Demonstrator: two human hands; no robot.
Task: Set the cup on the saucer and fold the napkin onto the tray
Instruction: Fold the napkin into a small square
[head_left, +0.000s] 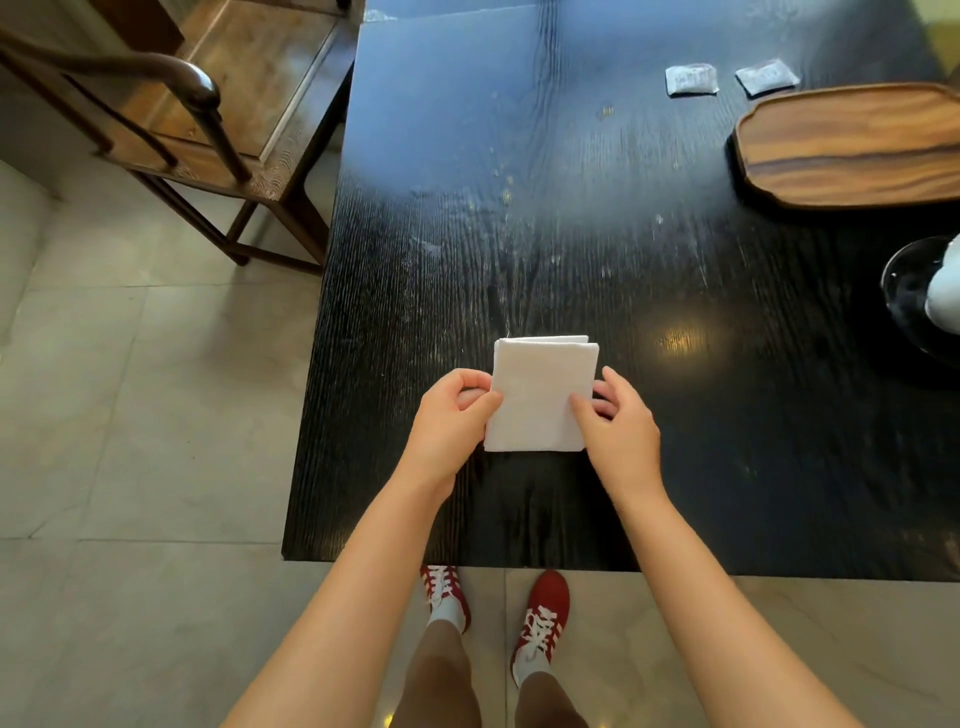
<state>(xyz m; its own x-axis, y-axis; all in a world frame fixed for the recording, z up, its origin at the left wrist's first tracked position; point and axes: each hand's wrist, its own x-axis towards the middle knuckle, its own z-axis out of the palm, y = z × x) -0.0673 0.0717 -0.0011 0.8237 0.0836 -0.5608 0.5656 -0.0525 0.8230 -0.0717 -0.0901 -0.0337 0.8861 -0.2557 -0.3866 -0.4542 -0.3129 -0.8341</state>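
The folded white napkin (540, 395) lay on the black table (571, 234) near its near edge, pinched at its left edge by the left hand (449, 415) and at its right edge by the right hand (615, 421). The wooden tray (852, 145) sat far right, well apart, and the white cup (946, 291) stood on the dark saucer (904, 291) at the right edge.

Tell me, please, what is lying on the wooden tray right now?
The visible part of the wooden tray holds nothing; its right end is cut off by the frame. The folded napkin lies on the table, pinched by both hands.
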